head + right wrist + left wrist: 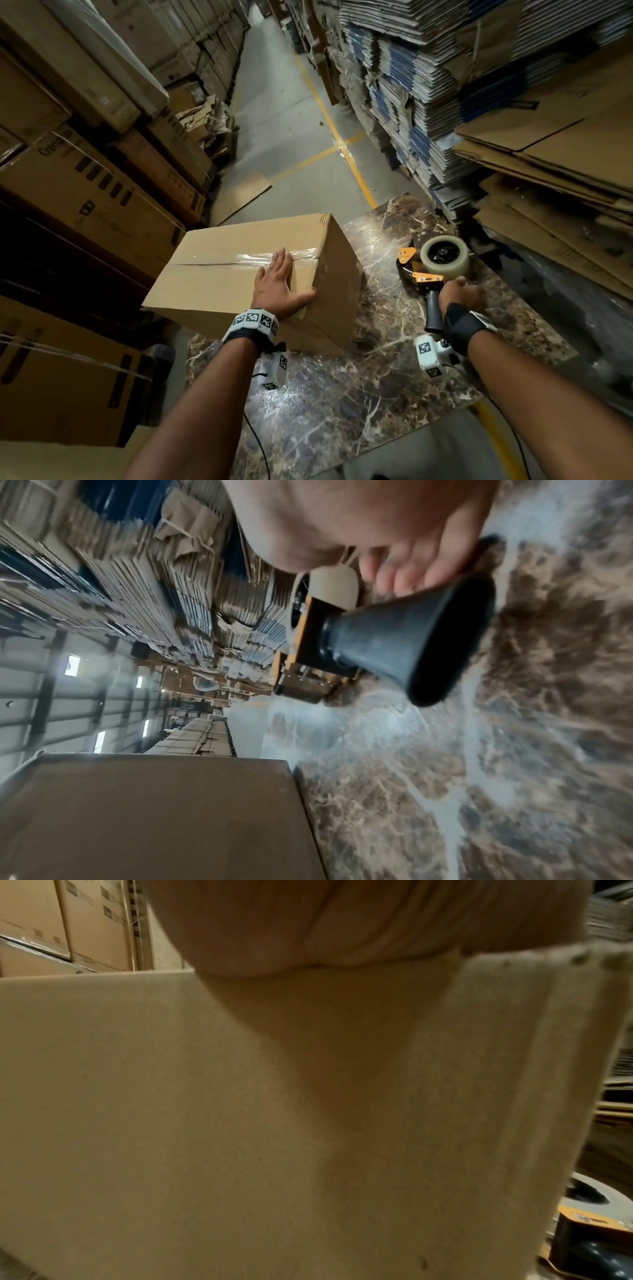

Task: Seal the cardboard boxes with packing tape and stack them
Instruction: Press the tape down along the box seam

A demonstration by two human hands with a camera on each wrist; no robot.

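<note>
Head view, left hand (pixel 278 285) flat atop box (pixel 219 274)

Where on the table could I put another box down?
The marble table is bare nearest the person, in front of the cardboard box and the tape dispenser. A narrower bare strip runs between those two. The far right corner is crowded by the dispenser and right hand.

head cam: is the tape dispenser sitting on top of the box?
No, the tape dispenser lies on the marble tabletop beside the cardboard box, with only the left hand on the box.
</note>
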